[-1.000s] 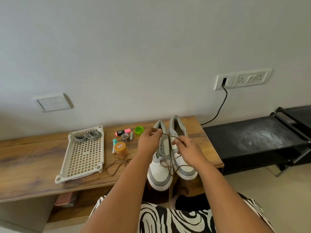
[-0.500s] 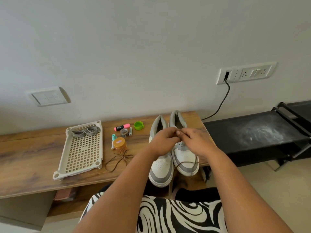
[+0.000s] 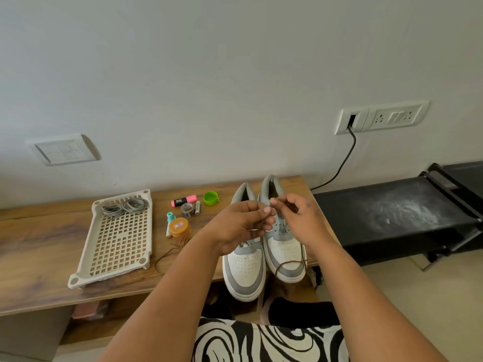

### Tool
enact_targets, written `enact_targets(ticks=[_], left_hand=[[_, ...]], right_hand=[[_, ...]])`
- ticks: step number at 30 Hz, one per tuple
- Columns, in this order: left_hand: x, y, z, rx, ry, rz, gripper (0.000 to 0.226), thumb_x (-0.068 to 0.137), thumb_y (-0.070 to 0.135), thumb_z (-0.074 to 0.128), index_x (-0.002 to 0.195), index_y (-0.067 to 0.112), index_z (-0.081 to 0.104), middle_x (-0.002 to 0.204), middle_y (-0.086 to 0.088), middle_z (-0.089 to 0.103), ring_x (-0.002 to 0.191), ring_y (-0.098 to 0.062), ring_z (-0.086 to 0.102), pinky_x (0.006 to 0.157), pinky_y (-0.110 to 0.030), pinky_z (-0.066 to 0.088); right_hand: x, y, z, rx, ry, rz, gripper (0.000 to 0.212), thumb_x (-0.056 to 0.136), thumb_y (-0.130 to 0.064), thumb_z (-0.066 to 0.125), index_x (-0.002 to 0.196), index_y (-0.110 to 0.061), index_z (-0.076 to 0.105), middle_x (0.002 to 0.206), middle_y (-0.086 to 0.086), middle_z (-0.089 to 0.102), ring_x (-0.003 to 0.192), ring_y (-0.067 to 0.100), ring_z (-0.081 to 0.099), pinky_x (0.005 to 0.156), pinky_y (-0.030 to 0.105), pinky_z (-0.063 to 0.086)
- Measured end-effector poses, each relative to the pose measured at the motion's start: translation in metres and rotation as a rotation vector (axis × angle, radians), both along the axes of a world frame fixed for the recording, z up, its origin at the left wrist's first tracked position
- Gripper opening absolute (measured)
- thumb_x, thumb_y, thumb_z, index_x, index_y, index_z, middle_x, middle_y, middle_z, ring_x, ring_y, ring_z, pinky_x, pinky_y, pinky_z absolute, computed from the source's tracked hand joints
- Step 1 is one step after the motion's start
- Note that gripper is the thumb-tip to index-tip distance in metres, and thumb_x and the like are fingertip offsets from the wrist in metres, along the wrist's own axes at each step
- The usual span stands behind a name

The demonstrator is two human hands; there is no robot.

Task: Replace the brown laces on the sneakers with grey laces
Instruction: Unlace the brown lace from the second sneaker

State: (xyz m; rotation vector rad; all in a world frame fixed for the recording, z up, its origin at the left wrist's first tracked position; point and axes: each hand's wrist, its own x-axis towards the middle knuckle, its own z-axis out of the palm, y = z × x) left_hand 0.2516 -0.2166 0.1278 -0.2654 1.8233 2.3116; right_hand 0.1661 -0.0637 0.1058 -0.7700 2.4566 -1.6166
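From the head camera, both forearms reach forward from the bottom of the frame and meet above a pair of grey-and-white sneakers (image 3: 264,246) that stand side by side, toes toward the person, at the right end of a wooden bench (image 3: 39,246). The left hand (image 3: 241,226) is held palm inward over the left sneaker, its fingers curled and its thumb and forefinger pinched together on a brown lace (image 3: 290,263). The right hand (image 3: 295,215) sits a little higher and just beside it over the right sneaker, wrist bent, fingers curled with the thumb and forefinger pinching the same thin strand; the fingertips of the two hands are almost touching. Below the hands, the lace hangs down and loops across the toe of the right sneaker. A second brown lace (image 3: 170,250) lies loose on the bench, partly hidden by the left forearm. The grey laces (image 3: 124,206) lie coiled in two bundles at the far end of a white perforated tray (image 3: 78,278) on the bench, well apart from the sneakers. Between the tray and the sneakers lie a pink highlighter (image 3: 183,200), a green cap (image 3: 210,198), a roll of tape (image 3: 187,210), a small battery (image 3: 197,207), a teal-capped bottle (image 3: 171,217) and an orange-lidded jar (image 3: 179,228). A black cable (image 3: 342,163) runs from a wall socket (image 3: 381,117) down behind the bench. A black-and-white patterned garment (image 3: 261,340) shows at the bottom edge.
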Motion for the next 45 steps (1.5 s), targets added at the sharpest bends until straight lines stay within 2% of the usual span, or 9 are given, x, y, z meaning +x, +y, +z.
enact_targets(ticks=[6, 12, 20, 25, 30, 35, 39, 42, 45], left_hand=[[-0.001, -0.004, 0.004, 0.402, 0.099, 0.084, 0.036, 0.084, 0.001, 0.060, 0.119, 0.009, 0.063, 0.094, -0.005, 0.072, 0.079, -0.012, 0.068, 0.074, -0.023, 0.058], [-0.005, -0.007, 0.004, 0.491, 0.151, 0.260, 0.052, 0.080, -0.005, 0.060, 0.131, 0.006, 0.056, 0.099, -0.010, 0.073, 0.086, -0.016, 0.073, 0.078, -0.023, 0.059], [-0.005, -0.010, -0.002, 0.178, 0.157, 0.413, 0.066, 0.086, -0.010, 0.063, 0.144, 0.013, 0.040, 0.119, -0.009, 0.070, 0.097, -0.020, 0.071, 0.081, -0.030, 0.059], [-0.009, -0.012, -0.007, 0.206, 0.124, 0.534, 0.069, 0.091, -0.007, 0.060, 0.150, 0.009, 0.028, 0.121, -0.014, 0.068, 0.097, -0.021, 0.071, 0.076, -0.028, 0.060], [-0.012, -0.016, -0.009, 0.101, 0.099, 0.575, 0.052, 0.092, -0.005, 0.060, 0.140, 0.004, 0.044, 0.121, -0.009, 0.069, 0.103, -0.022, 0.070, 0.079, -0.025, 0.059], [-0.010, -0.014, -0.012, -0.314, 0.092, 0.375, 0.068, 0.093, -0.005, 0.058, 0.152, 0.014, 0.029, 0.139, 0.003, 0.057, 0.101, -0.009, 0.067, 0.086, -0.029, 0.057], [-0.010, -0.011, -0.015, -0.956, 0.160, 0.192, 0.068, 0.095, 0.001, 0.053, 0.153, 0.021, 0.026, 0.138, 0.009, 0.057, 0.106, -0.010, 0.065, 0.096, -0.032, 0.052], [-0.009, -0.008, -0.016, -0.953, 0.133, 0.006, 0.070, 0.093, 0.000, 0.051, 0.154, 0.026, 0.027, 0.141, 0.007, 0.056, 0.105, -0.011, 0.066, 0.095, -0.035, 0.053], [-0.003, -0.004, -0.013, -0.762, 0.080, -0.194, 0.071, 0.093, -0.003, 0.056, 0.153, 0.024, 0.031, 0.139, 0.005, 0.058, 0.096, -0.004, 0.068, 0.081, -0.019, 0.052]], right_hand=[[0.000, -0.007, -0.009, -0.069, 0.036, -0.027, 0.024, 0.094, -0.038, 0.056, 0.091, -0.017, 0.067, 0.075, 0.009, 0.063, 0.066, 0.022, 0.055, 0.058, 0.033, 0.044], [0.003, -0.018, -0.017, 0.063, 0.139, 0.104, 0.020, 0.098, -0.030, 0.054, 0.088, -0.015, 0.064, 0.068, 0.004, 0.061, 0.058, 0.015, 0.053, 0.052, 0.023, 0.038], [0.007, -0.022, -0.018, 0.140, 0.165, 0.187, 0.014, 0.099, -0.028, 0.054, 0.095, -0.020, 0.064, 0.065, -0.001, 0.058, 0.056, 0.008, 0.049, 0.050, 0.019, 0.036], [0.006, -0.021, -0.017, 0.150, 0.209, 0.203, 0.015, 0.098, -0.027, 0.055, 0.097, -0.020, 0.068, 0.072, -0.002, 0.063, 0.064, 0.012, 0.057, 0.057, 0.027, 0.044], [0.006, -0.023, -0.014, 0.165, 0.294, 0.217, 0.020, 0.099, -0.033, 0.052, 0.097, -0.020, 0.067, 0.074, -0.005, 0.064, 0.064, 0.011, 0.058, 0.057, 0.031, 0.046], [0.008, -0.022, -0.009, 0.218, 0.393, 0.192, 0.024, 0.101, -0.039, 0.038, 0.085, -0.027, 0.051, 0.068, -0.012, 0.052, 0.060, 0.004, 0.050, 0.051, 0.018, 0.034], [0.008, -0.019, -0.008, 0.245, 0.389, 0.182, 0.021, 0.103, -0.035, 0.036, 0.090, -0.025, 0.049, 0.071, -0.008, 0.053, 0.060, 0.008, 0.048, 0.052, 0.024, 0.037], [0.004, -0.013, -0.003, 0.223, 0.363, 0.134, 0.021, 0.103, -0.035, 0.035, 0.093, -0.023, 0.049, 0.069, -0.006, 0.051, 0.057, 0.010, 0.047, 0.052, 0.031, 0.039], [-0.001, -0.006, 0.000, 0.213, 0.336, 0.066, 0.020, 0.103, -0.034, 0.037, 0.095, -0.022, 0.051, 0.069, -0.006, 0.050, 0.059, 0.010, 0.047, 0.053, 0.030, 0.040]])
